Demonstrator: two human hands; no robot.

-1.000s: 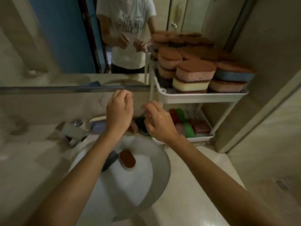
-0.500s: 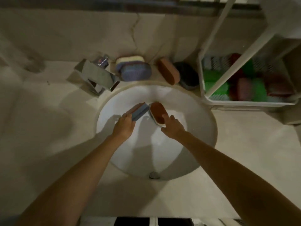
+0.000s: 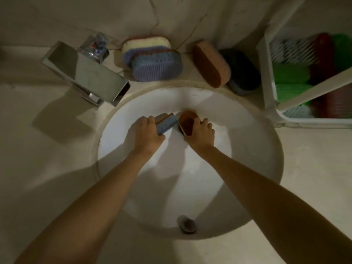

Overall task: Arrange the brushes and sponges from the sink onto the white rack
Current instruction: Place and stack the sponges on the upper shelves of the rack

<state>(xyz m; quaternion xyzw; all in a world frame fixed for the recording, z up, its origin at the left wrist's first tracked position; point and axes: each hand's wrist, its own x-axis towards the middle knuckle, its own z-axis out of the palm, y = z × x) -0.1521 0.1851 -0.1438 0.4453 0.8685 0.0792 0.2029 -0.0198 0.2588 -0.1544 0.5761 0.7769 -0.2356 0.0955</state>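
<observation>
Head view: in the round white sink basin (image 3: 247,149), the left hand (image 3: 147,134) grips a blue rectangular sponge (image 3: 165,122) and the right hand (image 3: 202,136) a brown oval sponge (image 3: 187,121). This looks like the pick-up step; next, both sponges need lifting right, onto the white rack (image 3: 267,77).

Both hands have been lowered from above the sink (image 3: 247,149) into its bowl over the last second. The blue sponge (image 3: 165,121), left untouched in the sink a second ago, is now gripped at its near end by the left hand (image 3: 146,134). The brown-topped sponge (image 3: 187,121), met only by fingertips half a second ago, is now clasped by the right hand (image 3: 202,136), whose fingers have been curled over its right edge.
</observation>
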